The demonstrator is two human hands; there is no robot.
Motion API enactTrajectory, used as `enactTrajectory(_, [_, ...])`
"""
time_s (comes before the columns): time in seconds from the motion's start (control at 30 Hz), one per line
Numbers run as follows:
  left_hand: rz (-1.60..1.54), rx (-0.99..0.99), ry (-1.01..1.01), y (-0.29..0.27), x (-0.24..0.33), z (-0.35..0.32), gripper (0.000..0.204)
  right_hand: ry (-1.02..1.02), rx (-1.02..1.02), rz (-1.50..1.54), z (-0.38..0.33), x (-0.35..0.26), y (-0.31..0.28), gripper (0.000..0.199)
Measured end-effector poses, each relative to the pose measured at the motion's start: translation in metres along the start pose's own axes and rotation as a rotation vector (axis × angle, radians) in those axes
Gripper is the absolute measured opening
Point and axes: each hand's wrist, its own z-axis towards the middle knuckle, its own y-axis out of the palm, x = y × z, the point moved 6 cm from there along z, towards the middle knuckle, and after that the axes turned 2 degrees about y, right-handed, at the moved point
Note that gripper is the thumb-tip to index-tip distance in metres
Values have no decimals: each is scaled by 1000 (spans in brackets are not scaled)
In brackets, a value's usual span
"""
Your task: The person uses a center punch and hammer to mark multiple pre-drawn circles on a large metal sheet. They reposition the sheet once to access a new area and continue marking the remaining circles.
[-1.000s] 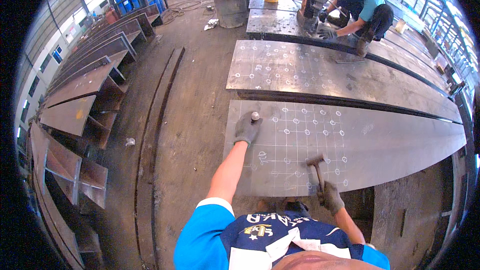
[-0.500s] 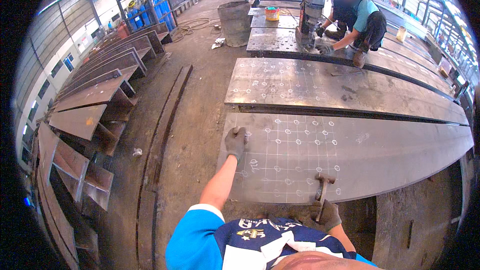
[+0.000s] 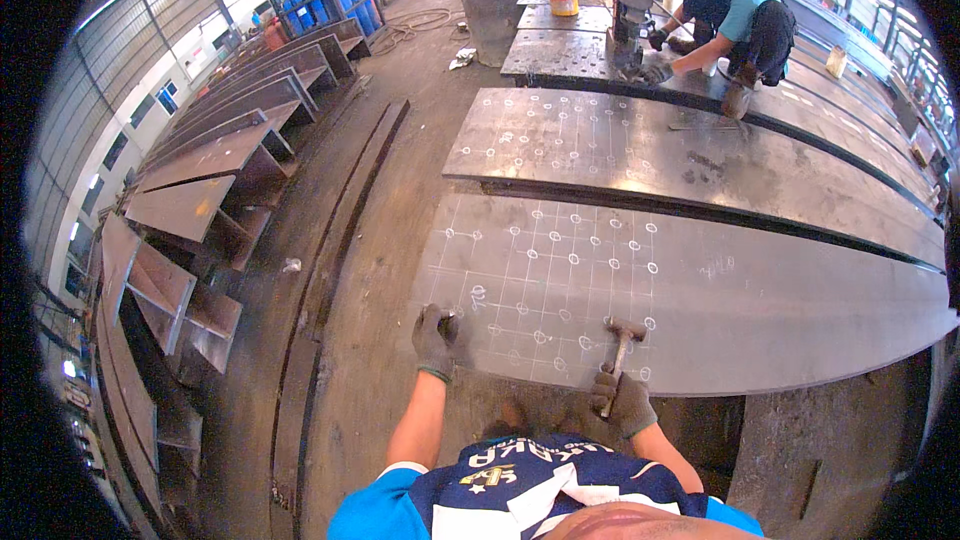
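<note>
A flat grey steel plate [image 3: 780,310] lies before me, scribed with a grid of white lines and several small chalk circles. My right hand [image 3: 628,404], in a dark grey glove, is closed round the handle of a hammer [image 3: 624,338]. The hammer's head is over the near rows of circles. At the plate's near left corner is my left hand [image 3: 436,340], gloved too, its fingers pinched together. Whatever they hold, if anything, is too small to make out.
Beyond my plate lies a second marked steel plate [image 3: 700,155]. A co-worker [image 3: 755,35] crouches farther back beside an upright drilling machine [image 3: 636,0]. A dark barrel [image 3: 492,20] and a paint bucket [image 3: 564,2] stand nearby. Steel beams [image 3: 185,205] line the left side.
My left hand has come back from higher on the plate to its near left corner. My right hand has lifted the hammer slightly forward and left. The view has shifted.
</note>
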Motion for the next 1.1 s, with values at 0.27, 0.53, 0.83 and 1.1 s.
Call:
enactTrajectory(0.27, [142, 140, 54, 24, -10, -73, 16, -112, -185, -207, 1, -32, 6, 18])
enactTrajectory(0.53, [63, 165, -1, 3, -38, -79, 16, -66, -186, -61, -36, -115, 58, 20])
enactTrajectory(0.83, [104, 111, 4, 26, -33, -93, 14, -272, -23, -495, -19, -69, 28, 18])
enactTrajectory(1.1, [295, 164, 85, 37, -17, -90, 15, -81, 23, -108, -30, -25, 5, 23])
